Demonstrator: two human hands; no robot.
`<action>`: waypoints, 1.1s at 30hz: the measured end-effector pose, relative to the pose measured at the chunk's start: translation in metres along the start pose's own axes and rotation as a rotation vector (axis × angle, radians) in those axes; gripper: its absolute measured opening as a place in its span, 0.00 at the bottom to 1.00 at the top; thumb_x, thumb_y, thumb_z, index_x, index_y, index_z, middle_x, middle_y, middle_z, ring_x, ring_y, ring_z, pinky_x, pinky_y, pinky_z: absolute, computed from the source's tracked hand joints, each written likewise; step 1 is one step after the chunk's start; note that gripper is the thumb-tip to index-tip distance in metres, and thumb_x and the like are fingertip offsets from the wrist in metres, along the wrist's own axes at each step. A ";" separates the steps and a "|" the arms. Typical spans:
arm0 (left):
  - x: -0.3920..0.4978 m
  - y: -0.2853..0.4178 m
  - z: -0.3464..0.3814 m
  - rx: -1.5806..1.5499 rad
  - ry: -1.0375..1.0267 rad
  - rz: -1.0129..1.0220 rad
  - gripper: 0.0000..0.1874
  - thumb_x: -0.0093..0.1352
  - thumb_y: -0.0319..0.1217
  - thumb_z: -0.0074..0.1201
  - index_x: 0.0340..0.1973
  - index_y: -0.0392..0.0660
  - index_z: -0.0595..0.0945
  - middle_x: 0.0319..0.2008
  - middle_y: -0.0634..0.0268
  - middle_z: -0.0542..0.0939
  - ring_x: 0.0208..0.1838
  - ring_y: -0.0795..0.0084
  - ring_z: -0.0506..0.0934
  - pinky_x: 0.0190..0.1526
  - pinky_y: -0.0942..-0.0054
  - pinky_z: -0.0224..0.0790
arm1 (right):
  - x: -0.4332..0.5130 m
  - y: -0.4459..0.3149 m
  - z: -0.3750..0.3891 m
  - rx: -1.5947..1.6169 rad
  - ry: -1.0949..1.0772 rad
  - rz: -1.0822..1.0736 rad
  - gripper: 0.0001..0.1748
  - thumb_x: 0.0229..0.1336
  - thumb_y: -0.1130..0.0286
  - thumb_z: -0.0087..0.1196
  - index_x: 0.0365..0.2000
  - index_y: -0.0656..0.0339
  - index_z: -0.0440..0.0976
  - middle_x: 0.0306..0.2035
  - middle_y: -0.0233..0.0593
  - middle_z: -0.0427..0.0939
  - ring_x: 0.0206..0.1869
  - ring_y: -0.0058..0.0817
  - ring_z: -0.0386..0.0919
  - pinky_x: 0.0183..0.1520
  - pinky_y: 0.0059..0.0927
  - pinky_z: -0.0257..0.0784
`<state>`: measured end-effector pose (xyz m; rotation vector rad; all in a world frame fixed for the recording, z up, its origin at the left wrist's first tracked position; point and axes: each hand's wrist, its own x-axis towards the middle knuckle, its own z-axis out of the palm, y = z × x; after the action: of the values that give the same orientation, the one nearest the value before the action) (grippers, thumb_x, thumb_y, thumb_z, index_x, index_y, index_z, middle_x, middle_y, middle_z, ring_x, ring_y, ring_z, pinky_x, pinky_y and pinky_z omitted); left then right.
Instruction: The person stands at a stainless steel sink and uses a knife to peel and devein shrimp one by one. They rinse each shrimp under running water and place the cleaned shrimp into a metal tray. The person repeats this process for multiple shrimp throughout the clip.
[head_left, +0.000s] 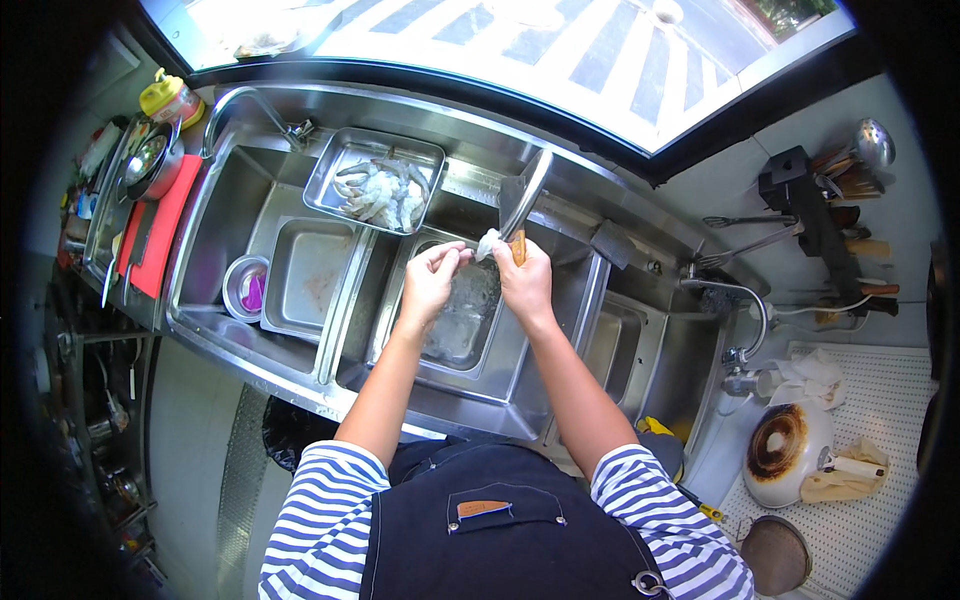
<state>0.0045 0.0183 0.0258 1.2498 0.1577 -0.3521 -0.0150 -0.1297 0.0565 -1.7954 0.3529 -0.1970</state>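
My right hand (525, 279) is closed around the wooden handle (519, 247) of a broad-bladed knife, whose grey blade (511, 196) points away from me, partly behind a curved faucet spout (531, 191). Between that hand's thumb and fingers sits a pale peeled shrimp (487, 243). The fingertips of my left hand (431, 281) pinch together at the shrimp's left end; what exactly they grip is too small to tell. Below both hands, a steel pan (486, 367) with clear water or ice stands in the middle sink. Several shrimp (386, 191) lie in a steel tray (316, 184) on the sink divider.
Left sink: a steel pan (311, 277) and a bowl (231, 289) with something purple. Further left are a red cutting board (180, 202) and a yellow bottle (171, 97). Right: a dark sponge (613, 244), another faucet (763, 322), and an upturned scorched pan (795, 457).
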 end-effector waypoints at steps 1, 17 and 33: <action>0.002 0.000 -0.003 -0.004 0.002 -0.042 0.14 0.71 0.28 0.51 0.49 0.33 0.79 0.42 0.57 0.83 0.44 0.73 0.81 0.50 0.76 0.72 | 0.000 0.001 -0.003 0.011 0.014 0.003 0.10 0.61 0.69 0.55 0.27 0.65 0.74 0.21 0.22 0.70 0.24 0.09 0.63 0.26 0.19 0.60; 0.004 0.013 0.033 0.469 -0.065 0.209 0.11 0.62 0.24 0.62 0.39 0.34 0.82 0.34 0.58 0.85 0.38 0.74 0.83 0.42 0.78 0.75 | -0.014 0.007 -0.038 0.069 0.136 0.064 0.09 0.61 0.69 0.55 0.27 0.63 0.74 0.19 0.19 0.67 0.21 0.08 0.60 0.24 0.18 0.57; 0.003 0.010 0.017 0.071 -0.104 0.131 0.12 0.68 0.26 0.57 0.46 0.35 0.80 0.40 0.63 0.82 0.41 0.79 0.79 0.47 0.79 0.70 | -0.004 0.001 0.006 0.239 -0.072 0.142 0.10 0.61 0.67 0.55 0.27 0.63 0.74 0.19 0.22 0.68 0.20 0.09 0.62 0.22 0.19 0.57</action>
<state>0.0099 0.0046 0.0387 1.3020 -0.0254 -0.3106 -0.0172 -0.1227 0.0537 -1.5317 0.3873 -0.0707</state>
